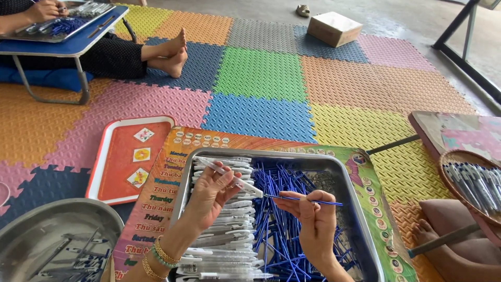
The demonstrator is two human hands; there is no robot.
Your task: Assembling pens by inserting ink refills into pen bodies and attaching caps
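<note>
We see a steel tray (pixel 360 209) on a low bench (pixel 156 193): white pen barrels (pixel 222 240) stacked on its left side, thin blue refills (pixel 282 224) heaped on the right. Our left hand (pixel 211 193) pinches one clear barrel (pixel 229 177), tilted, above the stack. Our right hand (pixel 313 219) grips one refill (pixel 308 198), held level, its tip touching the barrel's mouth. Round metal basin (pixel 31 230) at lower left holds a few pen parts. Wicker basket (pixel 454 156) at right holds finished pens (pixel 477 183). Orange plastic tray (pixel 122 156) lies beside the bench on ribbed foam floor mats (pixel 261 73). Cardboard box (pixel 334 28) sits far off. Another person (pixel 120 57) sits at a blue table (pixel 68 44).
</note>
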